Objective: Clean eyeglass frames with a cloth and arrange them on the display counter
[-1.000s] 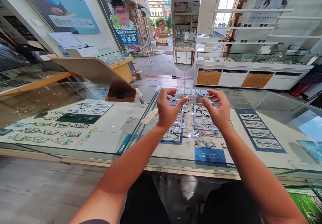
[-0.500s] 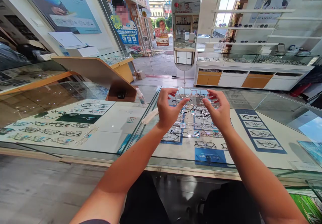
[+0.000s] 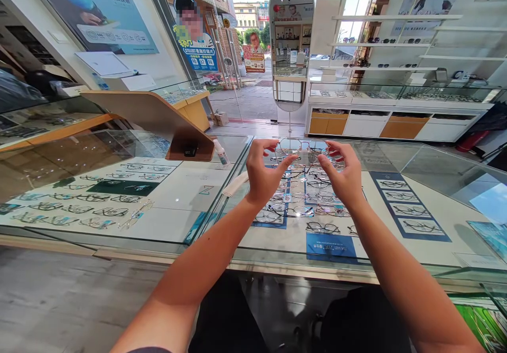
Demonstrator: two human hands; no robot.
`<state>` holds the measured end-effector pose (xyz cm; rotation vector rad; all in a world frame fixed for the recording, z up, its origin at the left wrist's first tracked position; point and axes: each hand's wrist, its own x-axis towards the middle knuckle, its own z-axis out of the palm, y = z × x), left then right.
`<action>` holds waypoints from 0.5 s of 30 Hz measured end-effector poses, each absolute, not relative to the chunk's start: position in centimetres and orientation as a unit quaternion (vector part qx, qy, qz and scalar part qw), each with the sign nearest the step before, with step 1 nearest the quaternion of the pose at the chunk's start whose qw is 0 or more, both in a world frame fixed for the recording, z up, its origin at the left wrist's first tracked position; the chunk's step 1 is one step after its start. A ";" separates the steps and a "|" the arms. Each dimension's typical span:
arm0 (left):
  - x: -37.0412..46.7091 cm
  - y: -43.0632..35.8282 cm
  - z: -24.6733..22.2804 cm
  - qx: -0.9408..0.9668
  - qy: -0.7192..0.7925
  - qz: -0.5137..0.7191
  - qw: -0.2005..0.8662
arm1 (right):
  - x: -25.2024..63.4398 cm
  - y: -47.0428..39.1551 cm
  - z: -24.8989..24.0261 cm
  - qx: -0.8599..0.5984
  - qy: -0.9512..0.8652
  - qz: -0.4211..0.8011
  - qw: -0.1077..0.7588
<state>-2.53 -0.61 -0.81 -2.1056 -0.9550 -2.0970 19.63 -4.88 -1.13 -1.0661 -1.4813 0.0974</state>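
Observation:
A pair of thin-rimmed eyeglasses (image 3: 291,144) is held up above the glass counter, one side in each hand. My left hand (image 3: 264,172) is closed with thumb and fingers at the left side of the frame. My right hand (image 3: 343,172) grips the opposite side in the same way. The temples are partly hidden by the fingers. Beneath the hands, several more eyeglasses (image 3: 298,211) lie in rows, and a dark-rimmed pair (image 3: 322,228) is nearer to me, above a blue card (image 3: 331,247).
Left of the hands are a white cloth-like strip (image 3: 235,184), a small white bottle (image 3: 221,152) and a brown tilted board (image 3: 158,115). A blue tray of eyeglasses (image 3: 407,230) is at right. An oval mirror (image 3: 291,41) stands behind. The counter's glass edge (image 3: 301,268) runs before me.
Both hands keep their hold on the eyeglasses at almost the same spot. The whole view has shifted very slightly.

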 end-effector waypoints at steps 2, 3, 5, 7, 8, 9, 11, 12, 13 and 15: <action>-2.5 -0.6 -0.8 -0.673 -0.310 -0.671 0.005 | 19.6 -4.9 -1.1 -0.462 -0.642 0.041 0.610; -2.5 -0.6 -0.8 -0.673 -0.312 -0.671 0.001 | 19.6 -4.9 -1.1 -0.462 -0.642 0.040 0.611; -2.5 -0.5 -0.8 -0.671 -0.313 -0.672 -0.005 | 19.6 -4.9 -1.1 -0.461 -0.641 0.037 0.613; -2.5 -0.5 -0.8 -0.671 -0.314 -0.671 -0.014 | 19.6 -4.9 -1.0 -0.459 -0.639 0.033 0.616; -2.4 -0.4 -0.9 -0.672 -0.314 -0.671 -0.019 | 19.6 -5.0 -1.0 -0.458 -0.639 0.031 0.618; -2.4 -0.3 -0.9 -0.672 -0.314 -0.670 -0.024 | 19.6 -5.0 -0.9 -0.457 -0.638 0.029 0.619; -2.5 -0.2 -1.0 -0.672 -0.313 -0.670 -0.033 | 19.6 -5.1 -0.8 -0.455 -0.637 0.027 0.622; -2.5 -0.1 -1.1 -0.672 -0.312 -0.670 -0.037 | 19.5 -5.2 -0.7 -0.455 -0.636 0.026 0.623; -2.5 -0.1 -1.2 -0.672 -0.313 -0.670 -0.041 | 19.5 -5.3 -0.7 -0.455 -0.635 0.025 0.623; -2.5 0.1 -1.3 -0.671 -0.316 -0.669 -0.049 | 19.5 -5.3 -0.6 -0.455 -0.634 0.022 0.624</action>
